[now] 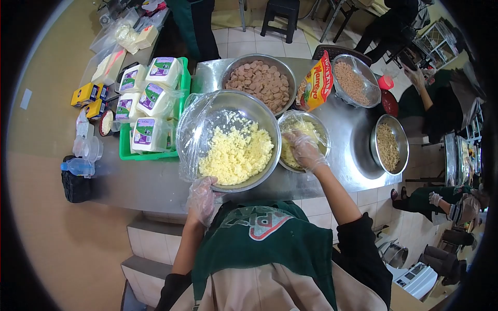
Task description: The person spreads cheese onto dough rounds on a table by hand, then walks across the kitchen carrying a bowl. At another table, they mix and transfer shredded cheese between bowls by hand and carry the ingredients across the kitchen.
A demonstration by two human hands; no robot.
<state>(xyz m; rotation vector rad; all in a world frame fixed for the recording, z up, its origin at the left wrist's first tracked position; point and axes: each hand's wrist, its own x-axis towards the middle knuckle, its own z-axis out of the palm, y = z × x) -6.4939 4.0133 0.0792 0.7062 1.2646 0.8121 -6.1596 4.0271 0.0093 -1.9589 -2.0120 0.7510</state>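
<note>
My left hand [203, 199], in a clear plastic glove, is closed on the near-left rim of a large metal bowl [264, 179]. Crumbled pale yellow food [236, 155] lies in that bowl, and plastic film [192, 132] hangs over its left side. My right hand [303, 147], gloved too, reaches over a smaller metal bowl [326, 136] just to the right, with similar yellow food under plastic film. Its fingers are bent down at the food, and whether they hold any cannot be made out.
Behind are a bowl of brown discs [259, 85], a red-yellow bag [319, 83] and a bowl of light-brown bits [353, 83]. Another bowl [389, 145] stands right. White packages [150, 98] fill a green crate [124, 142] at left. Co-workers stand behind and at right.
</note>
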